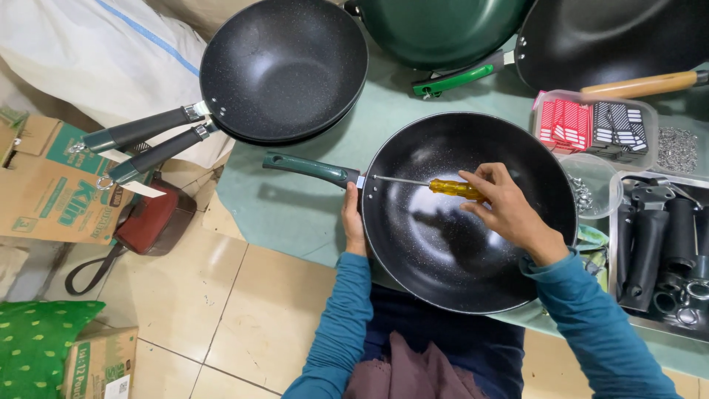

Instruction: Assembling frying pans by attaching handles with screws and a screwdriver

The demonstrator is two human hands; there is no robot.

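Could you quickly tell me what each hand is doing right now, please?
Left hand: closed on the rim of the black wok, by its handle.
Right hand: closed on the yellow-handled screwdriver.

I count two stacked black woks (pixel 284 70) at the far left of the green bench (pixel 295 214), their dark handles reaching out over a white sack (pixel 96 59). I note a green pan (pixel 436 29) at the far edge, and beside it a black wok with a wooden handle (pixel 642 85). On the right I list a clear box of red and black packets (pixel 594 125), a pile of small metal screws (pixel 676 148) and a metal tray of black handles (pixel 657 244). On the tiled floor (pixel 221 310) I log cardboard boxes (pixel 44 185), a red bag (pixel 151 222) and a green cushion (pixel 37 340).
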